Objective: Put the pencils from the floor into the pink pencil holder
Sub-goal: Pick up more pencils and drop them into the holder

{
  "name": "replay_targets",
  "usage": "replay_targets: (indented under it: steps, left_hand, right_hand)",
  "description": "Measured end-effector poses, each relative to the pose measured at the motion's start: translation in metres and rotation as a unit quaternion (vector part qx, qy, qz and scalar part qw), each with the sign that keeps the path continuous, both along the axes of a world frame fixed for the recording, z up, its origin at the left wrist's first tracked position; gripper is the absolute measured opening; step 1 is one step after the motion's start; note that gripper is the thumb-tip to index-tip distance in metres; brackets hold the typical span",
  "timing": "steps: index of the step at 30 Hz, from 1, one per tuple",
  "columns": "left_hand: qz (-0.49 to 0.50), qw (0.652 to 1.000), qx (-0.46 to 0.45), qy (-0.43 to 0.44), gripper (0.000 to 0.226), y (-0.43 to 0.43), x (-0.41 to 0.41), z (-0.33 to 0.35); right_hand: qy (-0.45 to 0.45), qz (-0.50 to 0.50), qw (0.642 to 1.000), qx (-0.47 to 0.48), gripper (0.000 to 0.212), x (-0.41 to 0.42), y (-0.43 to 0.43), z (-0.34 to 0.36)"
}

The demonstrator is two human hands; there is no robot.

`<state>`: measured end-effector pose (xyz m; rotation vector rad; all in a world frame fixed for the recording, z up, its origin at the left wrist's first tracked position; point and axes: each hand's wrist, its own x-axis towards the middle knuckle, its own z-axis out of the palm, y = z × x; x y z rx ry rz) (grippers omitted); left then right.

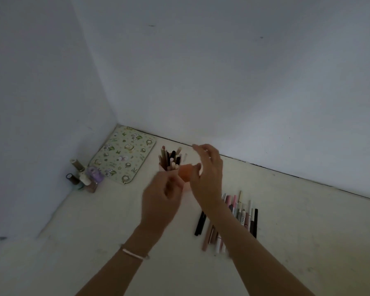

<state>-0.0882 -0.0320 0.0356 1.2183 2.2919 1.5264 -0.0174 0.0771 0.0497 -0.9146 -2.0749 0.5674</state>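
The pink pencil holder (pixel 161 167) stands on the floor near the back wall, with several pencils (pixel 171 159) upright in it. My left hand (pixel 161 199) covers its front, fingers curled against it. My right hand (pixel 207 174) hovers at the holder's right side with fingers spread and nothing visible in them; the thumb is blurred. A pile of loose pencils and pens (pixel 241 214) lies on the floor to the right, partly hidden under my right forearm. A black pen (pixel 200 223) lies at the pile's left edge.
A floral patterned mat (pixel 124 154) lies in the corner left of the holder. Several small bottles (pixel 83 176) stand against the left wall. White walls close the left and back sides. Pale bare floor stretches toward me.
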Motion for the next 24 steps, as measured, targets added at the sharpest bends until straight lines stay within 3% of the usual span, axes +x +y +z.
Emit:
replay_targets:
  steps: [2,4,8,13,18,20,24]
  left_hand:
    - [-0.105,0.987,-0.106,0.052,0.005,0.005,0.036,-0.008]
    - [-0.137,0.964,-0.214,0.072,0.010,0.016,0.062,-0.022]
    - [-0.092,0.923,-0.361,0.095,0.028,0.042,0.078,-0.042]
    - [-0.061,0.890,-0.445,0.084,0.022,0.060,0.091,-0.051]
    - [-0.047,0.884,-0.463,-0.035,0.020,0.071,0.084,-0.051]
    - [-0.045,0.898,-0.434,-0.055,0.022,0.073,0.083,-0.045]
    - [-0.018,0.977,-0.205,-0.050,0.018,0.084,0.083,-0.008]
  right_hand:
    - [0.039,-0.037,0.998,-0.019,0.047,0.016,0.014,0.009]
    - [0.061,-0.064,0.996,-0.018,0.045,0.034,0.026,0.017]
    - [0.053,-0.100,0.994,-0.008,0.037,0.081,0.041,0.021]
    - [0.043,-0.147,0.988,-0.022,0.036,0.134,0.045,0.011]
    - [0.032,-0.167,0.985,-0.020,0.034,0.163,0.043,-0.002]
    - [0.033,-0.179,0.983,-0.026,0.035,0.172,0.043,-0.008]
    - [-0.014,-0.224,0.965,-0.137,0.032,0.185,0.049,-0.023]
